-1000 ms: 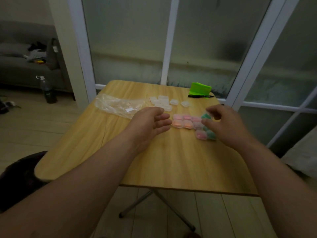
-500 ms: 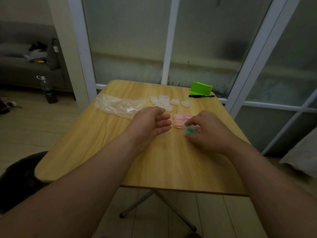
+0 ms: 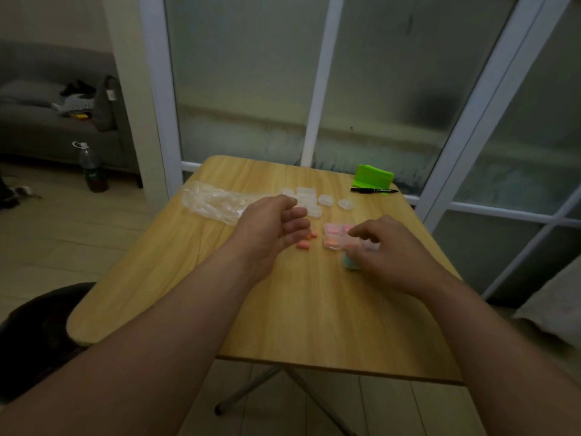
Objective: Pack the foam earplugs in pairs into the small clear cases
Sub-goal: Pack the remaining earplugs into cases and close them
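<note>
My left hand hovers just over the table with loosely curled fingers and holds nothing. Two or three loose orange earplugs lie on the wood under its fingertips. To the right sit filled cases with pink and orange earplugs. My right hand curls down over the right end of that group. Its thumb and fingers grip a clear case of teal earplugs, mostly hidden under the hand. Several empty clear cases lie further back.
The wooden folding table carries a crumpled clear plastic bag at the back left. A green holder and a black pen lie at the back right. Glass doors stand behind, and a bottle is on the floor at left.
My right hand took the teal case from the right end of the group and drew it toward me. My left hand lifted slightly, and the orange earplugs beneath it now show.
</note>
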`<control>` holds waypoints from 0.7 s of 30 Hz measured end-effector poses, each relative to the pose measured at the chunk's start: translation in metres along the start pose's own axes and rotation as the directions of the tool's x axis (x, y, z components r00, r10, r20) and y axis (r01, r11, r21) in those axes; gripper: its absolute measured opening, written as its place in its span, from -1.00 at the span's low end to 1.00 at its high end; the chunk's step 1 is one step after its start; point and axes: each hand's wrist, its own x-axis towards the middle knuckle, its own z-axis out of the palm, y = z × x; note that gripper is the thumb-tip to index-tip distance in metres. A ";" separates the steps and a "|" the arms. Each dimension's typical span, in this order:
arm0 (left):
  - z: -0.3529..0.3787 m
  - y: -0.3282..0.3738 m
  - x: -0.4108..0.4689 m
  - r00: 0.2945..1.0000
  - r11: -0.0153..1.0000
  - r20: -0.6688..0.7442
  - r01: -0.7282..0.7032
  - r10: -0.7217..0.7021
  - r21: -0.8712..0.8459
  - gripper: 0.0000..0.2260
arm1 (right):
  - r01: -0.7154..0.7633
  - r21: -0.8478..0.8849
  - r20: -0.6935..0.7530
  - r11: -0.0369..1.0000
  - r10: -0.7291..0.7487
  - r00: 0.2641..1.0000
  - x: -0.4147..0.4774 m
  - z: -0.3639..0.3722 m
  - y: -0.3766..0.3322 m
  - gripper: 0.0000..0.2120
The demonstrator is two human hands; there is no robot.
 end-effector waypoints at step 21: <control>-0.019 0.036 0.033 0.994 1.000 -0.110 -0.016 0.018 0.019 -0.85 | -0.129 -0.223 -0.007 0.966 0.131 0.991 0.136 0.056 -0.038 -0.84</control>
